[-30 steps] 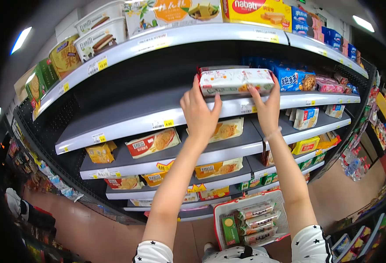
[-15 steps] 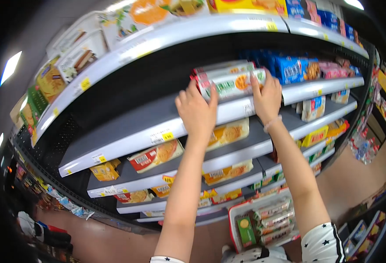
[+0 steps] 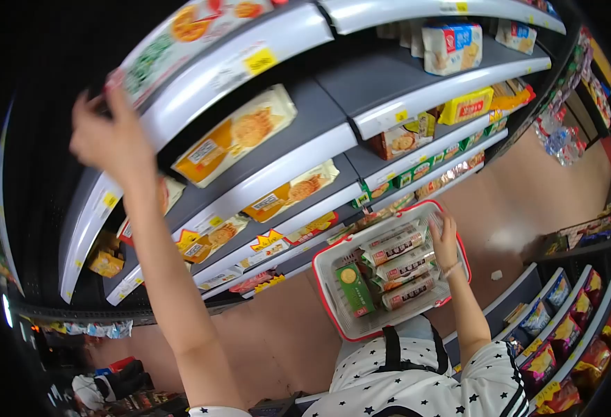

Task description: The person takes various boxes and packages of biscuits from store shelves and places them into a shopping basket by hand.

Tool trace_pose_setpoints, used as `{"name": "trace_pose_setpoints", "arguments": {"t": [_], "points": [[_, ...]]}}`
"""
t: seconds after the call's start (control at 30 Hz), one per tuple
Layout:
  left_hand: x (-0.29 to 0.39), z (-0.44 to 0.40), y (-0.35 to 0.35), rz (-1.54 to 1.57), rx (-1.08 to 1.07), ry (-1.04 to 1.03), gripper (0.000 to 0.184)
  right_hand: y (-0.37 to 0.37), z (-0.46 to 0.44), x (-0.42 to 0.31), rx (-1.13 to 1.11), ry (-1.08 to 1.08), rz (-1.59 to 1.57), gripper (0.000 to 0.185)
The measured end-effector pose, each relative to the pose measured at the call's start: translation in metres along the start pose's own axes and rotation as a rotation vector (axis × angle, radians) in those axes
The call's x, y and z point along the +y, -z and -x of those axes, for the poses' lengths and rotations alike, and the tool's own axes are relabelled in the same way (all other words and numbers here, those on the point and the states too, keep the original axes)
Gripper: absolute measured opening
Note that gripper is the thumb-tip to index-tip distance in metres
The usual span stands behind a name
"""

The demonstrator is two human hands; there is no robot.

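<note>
At the upper left, my left hand point(image 3: 114, 135) is raised beside the red end of a white-and-green biscuit packet point(image 3: 180, 42) on the shelf. Its thumb or a finger touches that end, while the other fingers stand apart, partly blurred. My right hand point(image 3: 446, 243) is inside the right side of a white shopping basket with a red rim point(image 3: 323, 278). Its fingers are extended near the ends of several wrapped biscuit packets point(image 3: 406, 269). A green box point(image 3: 354, 288) lies left of these packets in the basket.
Shelves with yellow biscuit packets point(image 3: 239, 135) run across in front. White-and-blue packets point(image 3: 452, 48) stand further right. Bagged snacks point(image 3: 541, 361) fill a rack at the lower right. Another person point(image 3: 111, 386) is low at the left.
My view has tilted down and the basket appears higher. My right hand has left the shelf packets and come down into the basket. My left hand stays up by the shelf packet.
</note>
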State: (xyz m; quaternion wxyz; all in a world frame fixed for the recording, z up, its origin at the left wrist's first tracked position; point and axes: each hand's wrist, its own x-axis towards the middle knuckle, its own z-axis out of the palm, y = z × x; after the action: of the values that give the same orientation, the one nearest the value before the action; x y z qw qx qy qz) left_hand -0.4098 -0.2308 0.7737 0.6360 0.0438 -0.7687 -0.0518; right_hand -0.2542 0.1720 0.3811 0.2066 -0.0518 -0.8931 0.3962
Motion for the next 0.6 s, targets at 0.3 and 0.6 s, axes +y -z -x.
{"name": "trace_pose_setpoints", "arguments": {"t": [0.3,0.6], "points": [[0.103,0.399,0.102,0.581,-1.323,0.124,0.055,-0.013,0.069,0.109,-0.410,-0.032,0.258,0.069],[0.155,0.566,0.095,0.321,-1.732,-0.479,0.074,-0.045,0.065,0.140,-0.760,0.358,0.484,0.074]]}}
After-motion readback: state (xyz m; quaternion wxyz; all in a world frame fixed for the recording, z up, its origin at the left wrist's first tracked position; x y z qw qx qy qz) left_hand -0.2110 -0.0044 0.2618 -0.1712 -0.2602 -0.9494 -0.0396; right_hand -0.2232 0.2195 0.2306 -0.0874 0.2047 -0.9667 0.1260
